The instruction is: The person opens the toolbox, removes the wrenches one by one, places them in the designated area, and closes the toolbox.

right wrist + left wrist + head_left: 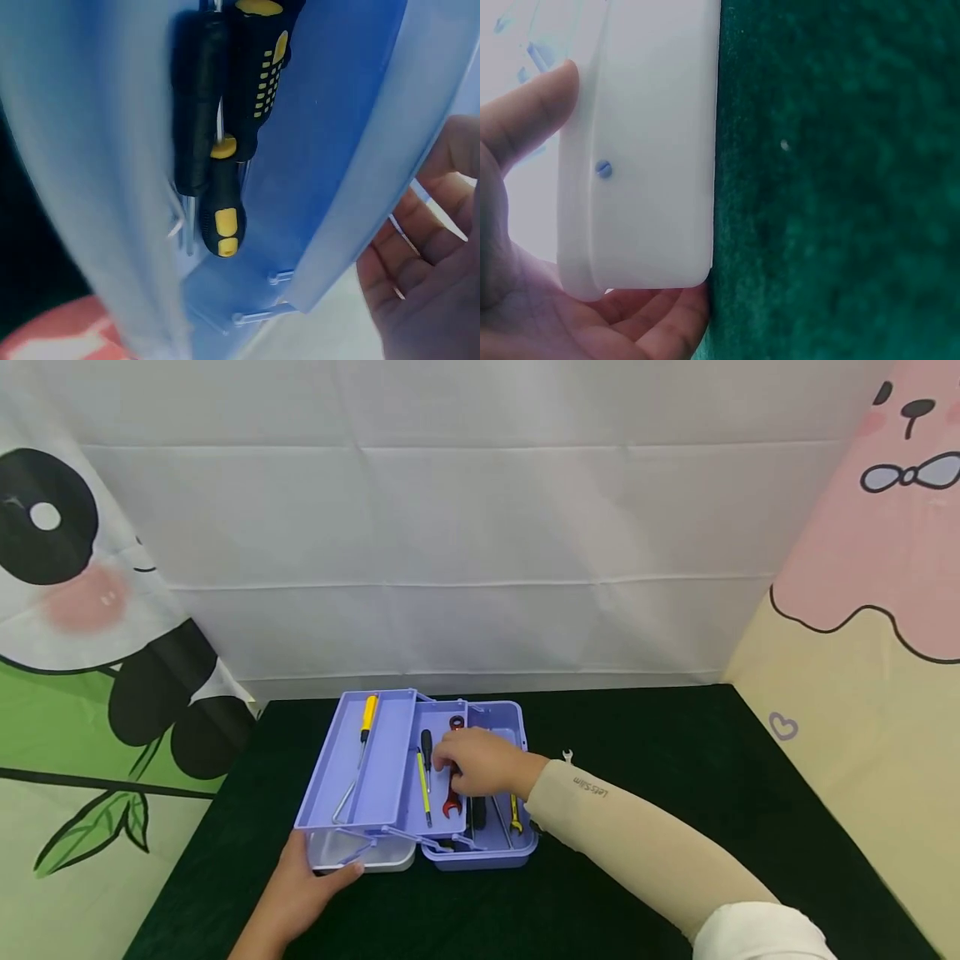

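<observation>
A lilac toolbox (480, 862) stands unfolded with its trays spread to the left. My right hand (480, 762) is over the middle tray, fingers bent down across a red wrench (452, 807); I cannot tell whether they grip it. Left of the wrench lie a black-handled screwdriver (427, 742) and a slim yellow screwdriver (423, 781). My left hand (303, 889) holds the translucent white lid (652, 150) at its near left corner, thumb over the rim and fingers below. Loosely bent fingers (420, 232) of my right hand show beside a tray wall in the right wrist view.
The outer left tray (386, 760) holds a yellow-and-black-handled tool (368, 714). In the deep right compartment lie black-and-yellow handles (251, 75) and a yellow wrench (515, 817). A small silver wrench (567, 756) lies on the dark green cloth (675, 743), close to my right forearm.
</observation>
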A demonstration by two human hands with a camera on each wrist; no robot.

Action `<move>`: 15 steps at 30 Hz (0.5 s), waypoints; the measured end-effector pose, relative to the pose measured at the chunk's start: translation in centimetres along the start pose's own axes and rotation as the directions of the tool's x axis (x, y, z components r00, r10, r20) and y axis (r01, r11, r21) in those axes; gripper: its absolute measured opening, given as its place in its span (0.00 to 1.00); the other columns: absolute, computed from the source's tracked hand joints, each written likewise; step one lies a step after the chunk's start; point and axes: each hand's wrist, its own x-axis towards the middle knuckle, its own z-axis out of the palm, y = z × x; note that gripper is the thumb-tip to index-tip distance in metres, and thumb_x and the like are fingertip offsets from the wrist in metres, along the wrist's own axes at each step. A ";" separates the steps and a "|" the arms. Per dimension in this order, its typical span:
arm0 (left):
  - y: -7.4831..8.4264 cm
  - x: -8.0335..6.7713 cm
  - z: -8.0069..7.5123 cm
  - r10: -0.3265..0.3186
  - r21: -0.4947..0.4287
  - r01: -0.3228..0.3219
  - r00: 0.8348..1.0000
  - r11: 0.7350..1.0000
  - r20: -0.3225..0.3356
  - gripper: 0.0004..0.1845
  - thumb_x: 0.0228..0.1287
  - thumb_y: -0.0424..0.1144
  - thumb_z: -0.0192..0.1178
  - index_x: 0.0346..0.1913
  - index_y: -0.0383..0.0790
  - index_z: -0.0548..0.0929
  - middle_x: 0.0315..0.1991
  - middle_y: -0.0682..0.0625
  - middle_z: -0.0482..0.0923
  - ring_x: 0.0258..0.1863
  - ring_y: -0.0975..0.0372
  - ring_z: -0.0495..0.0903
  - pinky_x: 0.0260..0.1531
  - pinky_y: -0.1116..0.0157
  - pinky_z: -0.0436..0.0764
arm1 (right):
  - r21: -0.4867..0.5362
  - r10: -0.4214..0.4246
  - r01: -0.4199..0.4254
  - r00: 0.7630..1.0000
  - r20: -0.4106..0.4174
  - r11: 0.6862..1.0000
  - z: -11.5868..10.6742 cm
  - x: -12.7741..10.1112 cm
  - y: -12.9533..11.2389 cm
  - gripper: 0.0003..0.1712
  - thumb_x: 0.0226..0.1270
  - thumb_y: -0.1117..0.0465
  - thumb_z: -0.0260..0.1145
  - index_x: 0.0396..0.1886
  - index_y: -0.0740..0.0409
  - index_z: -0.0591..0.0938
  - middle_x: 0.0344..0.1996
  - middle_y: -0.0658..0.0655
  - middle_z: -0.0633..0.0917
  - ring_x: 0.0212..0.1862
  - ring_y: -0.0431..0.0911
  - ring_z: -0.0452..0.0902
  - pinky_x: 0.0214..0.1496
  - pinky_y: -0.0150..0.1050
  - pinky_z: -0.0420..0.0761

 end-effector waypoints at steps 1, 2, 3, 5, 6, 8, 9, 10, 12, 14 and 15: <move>0.0 0.0 0.0 -0.001 0.001 0.001 1.000 1.000 -0.001 0.67 0.58 0.58 0.75 0.82 0.37 0.36 0.78 0.28 0.46 0.71 0.34 0.61 0.67 0.32 0.61 | -0.015 0.005 -0.005 1.000 0.009 1.000 0.0 0.1 -0.1 0.14 0.65 0.66 0.69 0.49 0.51 0.86 0.43 0.47 0.82 0.44 0.40 0.74 0.54 0.34 0.78; -0.1 0.0 0.0 0.002 0.002 -0.002 1.000 1.000 -0.001 0.66 0.58 0.58 0.75 0.82 0.37 0.36 0.77 0.27 0.46 0.71 0.34 0.61 0.67 0.32 0.62 | -0.033 0.010 -0.009 1.000 0.020 0.999 0.0 0.2 -0.2 0.14 0.65 0.65 0.69 0.49 0.50 0.87 0.44 0.46 0.82 0.44 0.40 0.74 0.55 0.34 0.78; -0.1 0.0 0.0 0.002 0.003 -0.002 1.000 1.000 -0.003 0.66 0.58 0.58 0.75 0.82 0.37 0.36 0.77 0.28 0.46 0.71 0.34 0.61 0.67 0.32 0.62 | -0.049 0.016 -0.014 0.999 0.033 0.999 0.0 0.3 -0.3 0.13 0.65 0.65 0.70 0.49 0.49 0.87 0.44 0.46 0.82 0.44 0.40 0.74 0.56 0.35 0.78; -0.1 0.0 0.0 0.007 0.001 -0.007 1.000 1.000 -0.004 0.66 0.59 0.57 0.75 0.82 0.37 0.37 0.77 0.28 0.47 0.71 0.35 0.62 0.67 0.32 0.62 | -0.085 0.025 -0.019 0.998 0.064 0.996 0.1 0.6 -0.6 0.13 0.65 0.64 0.71 0.48 0.47 0.87 0.44 0.44 0.81 0.45 0.40 0.74 0.57 0.35 0.77; -0.2 0.1 0.0 0.006 0.001 -0.006 1.000 1.000 -0.005 0.66 0.59 0.57 0.75 0.82 0.37 0.37 0.77 0.28 0.47 0.70 0.35 0.62 0.67 0.32 0.62 | -0.098 0.032 -0.024 0.996 0.080 0.995 0.1 0.7 -0.8 0.13 0.64 0.63 0.71 0.48 0.46 0.87 0.44 0.44 0.81 0.46 0.40 0.73 0.57 0.35 0.77; -0.2 0.1 0.0 0.006 -0.002 -0.006 1.000 1.000 -0.004 0.66 0.59 0.56 0.75 0.82 0.37 0.37 0.77 0.28 0.47 0.70 0.34 0.63 0.66 0.32 0.62 | -0.113 0.041 -0.029 0.993 0.111 0.993 0.2 1.0 -1.0 0.13 0.64 0.63 0.73 0.47 0.45 0.87 0.43 0.43 0.80 0.46 0.40 0.73 0.56 0.34 0.77; -0.3 0.1 0.0 0.002 -0.003 -0.002 1.000 1.000 -0.004 0.66 0.59 0.56 0.75 0.82 0.37 0.37 0.77 0.28 0.47 0.70 0.34 0.62 0.67 0.32 0.62 | -0.119 0.045 -0.030 0.991 0.127 0.992 0.2 1.1 -1.2 0.13 0.64 0.63 0.73 0.47 0.44 0.87 0.43 0.43 0.79 0.45 0.40 0.72 0.55 0.34 0.77; -0.3 0.2 0.1 0.001 -0.006 -0.001 1.000 1.000 -0.003 0.66 0.59 0.56 0.75 0.81 0.37 0.37 0.77 0.28 0.47 0.70 0.34 0.62 0.67 0.32 0.61 | -0.124 0.048 -0.030 0.989 0.142 0.992 0.2 1.1 -1.3 0.14 0.64 0.63 0.73 0.47 0.44 0.87 0.42 0.43 0.78 0.45 0.40 0.71 0.54 0.33 0.77; -0.3 0.2 0.1 -0.006 -0.005 0.006 1.000 1.000 -0.001 0.65 0.59 0.56 0.75 0.81 0.36 0.37 0.77 0.28 0.47 0.70 0.34 0.62 0.67 0.32 0.61 | -0.133 0.055 -0.033 0.985 0.166 0.991 0.1 1.3 -1.5 0.13 0.64 0.63 0.74 0.46 0.44 0.86 0.41 0.43 0.77 0.45 0.40 0.71 0.52 0.32 0.77; -0.2 0.2 0.0 -0.010 -0.005 0.010 1.000 1.000 0.000 0.65 0.59 0.56 0.75 0.81 0.36 0.37 0.77 0.28 0.47 0.71 0.34 0.62 0.67 0.32 0.61 | -0.147 0.058 -0.030 0.981 0.187 0.989 -0.2 1.4 -1.7 0.12 0.64 0.63 0.74 0.44 0.44 0.86 0.39 0.43 0.75 0.45 0.40 0.70 0.50 0.31 0.76; -0.2 0.2 0.0 -0.010 -0.005 0.010 1.000 1.000 0.000 0.65 0.59 0.56 0.75 0.81 0.36 0.37 0.77 0.28 0.47 0.71 0.34 0.62 0.67 0.32 0.61 | -0.162 0.055 -0.023 0.979 0.196 0.986 -0.3 1.4 -1.8 0.11 0.64 0.63 0.75 0.42 0.43 0.85 0.38 0.43 0.75 0.45 0.40 0.70 0.50 0.31 0.76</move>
